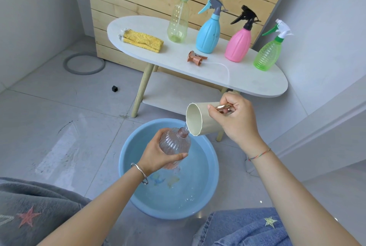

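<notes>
The left hand [158, 154] grips a clear ribbed bottle [174, 144] over the water-filled blue basin [210, 192], its long axis tilted and its open neck pointing up-right. The right hand [235, 118] holds a cream mug [200, 120] by its handle, tipped toward the neck, and water runs from the mug's rim into the bottle.

Bottle [174, 146] over basin [208, 196]; cup [198, 120] right; table [198, 71] behind w/ 4 sprayers [208, 35].

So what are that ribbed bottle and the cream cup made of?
The ribbed bottle in the left hand looks like clear plastic, faintly pink: see-through, with glossy highlights on its ribs. The cream cup in the right hand looks matte, plastic or ceramic; its handle shines like rose-gold metal.
</notes>
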`<state>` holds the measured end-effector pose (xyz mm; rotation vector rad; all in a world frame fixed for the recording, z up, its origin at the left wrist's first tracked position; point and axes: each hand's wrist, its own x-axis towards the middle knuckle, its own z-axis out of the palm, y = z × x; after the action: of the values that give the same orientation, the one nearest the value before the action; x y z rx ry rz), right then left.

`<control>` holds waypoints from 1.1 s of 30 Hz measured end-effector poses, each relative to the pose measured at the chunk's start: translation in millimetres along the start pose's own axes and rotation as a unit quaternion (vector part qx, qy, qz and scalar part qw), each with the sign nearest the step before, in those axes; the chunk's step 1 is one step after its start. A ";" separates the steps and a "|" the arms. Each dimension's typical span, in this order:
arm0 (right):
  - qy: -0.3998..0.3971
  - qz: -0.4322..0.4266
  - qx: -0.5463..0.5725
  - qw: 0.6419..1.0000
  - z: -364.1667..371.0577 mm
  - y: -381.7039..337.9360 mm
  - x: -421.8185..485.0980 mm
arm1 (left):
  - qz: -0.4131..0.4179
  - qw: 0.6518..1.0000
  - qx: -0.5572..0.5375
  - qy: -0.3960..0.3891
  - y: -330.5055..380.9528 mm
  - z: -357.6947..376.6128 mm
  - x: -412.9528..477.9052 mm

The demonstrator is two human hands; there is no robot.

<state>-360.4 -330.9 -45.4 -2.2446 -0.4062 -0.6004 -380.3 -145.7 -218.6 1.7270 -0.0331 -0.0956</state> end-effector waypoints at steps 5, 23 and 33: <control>-0.003 -0.026 -0.011 1.000 1.1 -1.6 1.1 | -0.003 1.000 0.004 0.003 -1.0 -0.8 -0.8; -0.041 -0.114 -0.045 0.992 5.9 -8.8 1.6 | -0.011 1.000 0.014 0.006 3.7 -1.2 -2.7; -0.028 -0.070 -0.006 0.997 8.6 -4.7 0.9 | -0.014 1.000 0.020 0.009 5.4 -2.2 -3.1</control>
<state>-359.3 -321.2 -47.2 -2.2619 -0.5931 -0.6144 -382.9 -144.2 -212.7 1.7688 0.0025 -0.1011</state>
